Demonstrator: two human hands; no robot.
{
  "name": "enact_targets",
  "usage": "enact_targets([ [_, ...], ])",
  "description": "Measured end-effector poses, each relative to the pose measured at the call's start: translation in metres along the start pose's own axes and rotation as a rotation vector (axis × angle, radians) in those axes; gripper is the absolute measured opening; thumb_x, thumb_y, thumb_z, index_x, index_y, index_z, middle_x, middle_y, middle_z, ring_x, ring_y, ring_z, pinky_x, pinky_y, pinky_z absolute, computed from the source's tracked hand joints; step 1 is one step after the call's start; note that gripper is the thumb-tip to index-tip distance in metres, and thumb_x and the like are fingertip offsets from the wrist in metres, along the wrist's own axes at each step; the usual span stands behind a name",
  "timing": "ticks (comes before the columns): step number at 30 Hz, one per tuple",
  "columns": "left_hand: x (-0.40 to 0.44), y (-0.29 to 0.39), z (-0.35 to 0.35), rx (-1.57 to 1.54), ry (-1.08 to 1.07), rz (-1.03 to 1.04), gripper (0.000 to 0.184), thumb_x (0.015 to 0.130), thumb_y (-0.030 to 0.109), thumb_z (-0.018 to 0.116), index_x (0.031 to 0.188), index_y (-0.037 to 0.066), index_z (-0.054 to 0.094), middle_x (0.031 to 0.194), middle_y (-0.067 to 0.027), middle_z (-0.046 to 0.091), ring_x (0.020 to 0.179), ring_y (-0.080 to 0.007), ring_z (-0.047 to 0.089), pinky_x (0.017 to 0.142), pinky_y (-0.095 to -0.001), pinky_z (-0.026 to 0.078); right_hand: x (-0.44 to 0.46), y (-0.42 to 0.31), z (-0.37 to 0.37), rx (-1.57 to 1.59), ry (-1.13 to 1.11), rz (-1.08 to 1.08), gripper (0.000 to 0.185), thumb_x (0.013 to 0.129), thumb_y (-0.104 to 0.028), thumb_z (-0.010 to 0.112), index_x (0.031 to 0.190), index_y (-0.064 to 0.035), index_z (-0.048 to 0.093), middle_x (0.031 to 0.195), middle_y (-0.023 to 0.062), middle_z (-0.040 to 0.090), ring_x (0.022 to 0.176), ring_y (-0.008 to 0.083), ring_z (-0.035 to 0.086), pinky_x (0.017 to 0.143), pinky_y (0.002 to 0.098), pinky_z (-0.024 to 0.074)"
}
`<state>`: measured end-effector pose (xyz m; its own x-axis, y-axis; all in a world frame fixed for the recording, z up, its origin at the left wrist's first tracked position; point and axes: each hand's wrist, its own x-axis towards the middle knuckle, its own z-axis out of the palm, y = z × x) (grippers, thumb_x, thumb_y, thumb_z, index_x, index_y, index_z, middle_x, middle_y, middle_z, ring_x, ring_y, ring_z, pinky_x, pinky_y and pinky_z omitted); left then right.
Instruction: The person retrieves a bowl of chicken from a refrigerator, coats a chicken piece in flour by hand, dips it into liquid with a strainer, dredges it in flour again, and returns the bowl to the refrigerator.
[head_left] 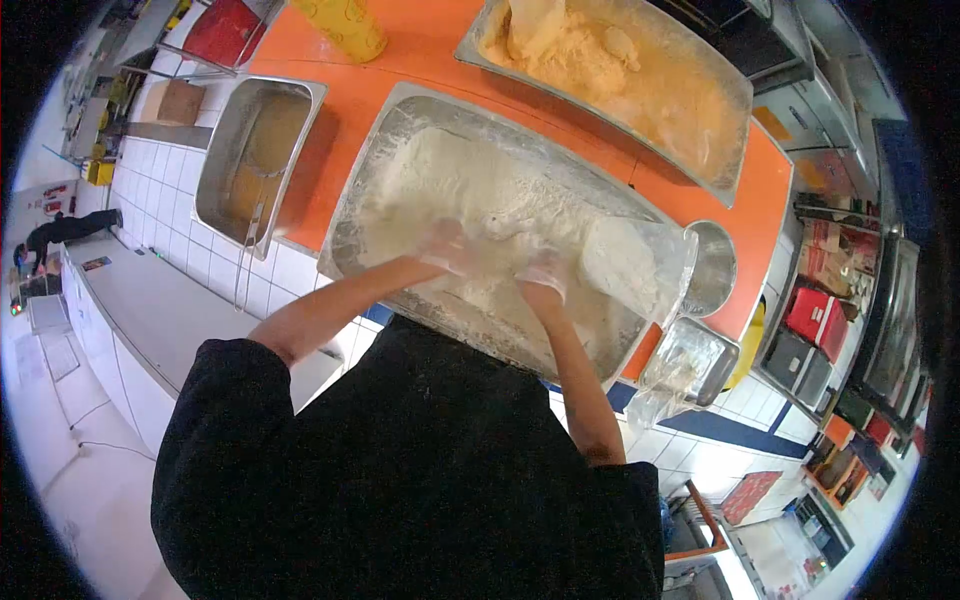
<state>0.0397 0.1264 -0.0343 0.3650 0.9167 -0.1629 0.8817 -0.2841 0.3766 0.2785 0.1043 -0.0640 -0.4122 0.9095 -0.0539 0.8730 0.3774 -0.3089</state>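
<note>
A long metal tray (355,215) of white flour (430,175) lies in front of me. Both of my hands are down in it, at the tray's near half. My left hand (447,248) is over the flour left of the tray's middle, its fingers smeared by motion. Close to its right, my right hand (542,272) touches the flour and is blurred too. Both look whitish, and what they hold, if anything, does not show. A clear plastic bag (672,250) with flour in or under it lies at the tray's right end.
The orange table (345,90) also bears a tray of orange breading (690,110), a yellow container (345,28) and a round metal bowl (712,270). On the left, a strainer (255,215) rests in a pan of brownish liquid (275,130). A small pan (718,365) stands right. A person (70,230) is far left.
</note>
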Motion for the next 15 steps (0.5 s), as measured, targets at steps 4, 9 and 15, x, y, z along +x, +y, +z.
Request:
enact_targets([
  [4, -0.01, 0.045, -0.017, -0.071, -0.253, -0.065, 0.021, 0.082, 0.02, 0.053, 0.081, 0.002, 0.063, 0.082, -0.0199, 0.062, 0.073, -0.0321, 0.059, 0.066, -0.0452, 0.047, 0.072, -0.003, 0.022, -0.259, -1.248, -0.417, 0.056, 0.082, -0.016, 0.048, 0.137, -0.0033, 0.041, 0.135, 0.0256, 0.045, 0.121, 0.0353, 0.048, 0.102, 0.0458, 0.0364],
  [9, 0.012, 0.071, -0.07, -0.346, 0.062, -0.514, 0.026, 0.088, 0.024, 0.048, 0.089, 0.002, 0.062, 0.092, -0.0154, 0.064, 0.081, -0.0251, 0.062, 0.071, -0.0414, 0.049, 0.022, -0.005, -0.067, 0.189, -0.105, 0.15, 0.049, 0.082, -0.012, 0.048, 0.131, -0.0033, 0.048, 0.11, 0.0208, 0.06, 0.107, 0.0366, 0.052, 0.093, 0.0407, 0.0406],
  [15, 0.046, 0.062, 0.002, 0.012, 0.175, 0.38, 0.051, 0.09, 0.03, 0.047, 0.132, 0.001, 0.045, 0.132, -0.0215, 0.048, 0.126, -0.0316, 0.044, 0.11, -0.0442, 0.027, 0.021, 0.008, -0.065, 0.165, 0.047, 0.211, 0.042, 0.082, -0.004, 0.047, 0.124, -0.004, 0.052, 0.109, 0.0218, 0.059, 0.097, 0.0397, 0.056, 0.084, 0.047, 0.0457],
])
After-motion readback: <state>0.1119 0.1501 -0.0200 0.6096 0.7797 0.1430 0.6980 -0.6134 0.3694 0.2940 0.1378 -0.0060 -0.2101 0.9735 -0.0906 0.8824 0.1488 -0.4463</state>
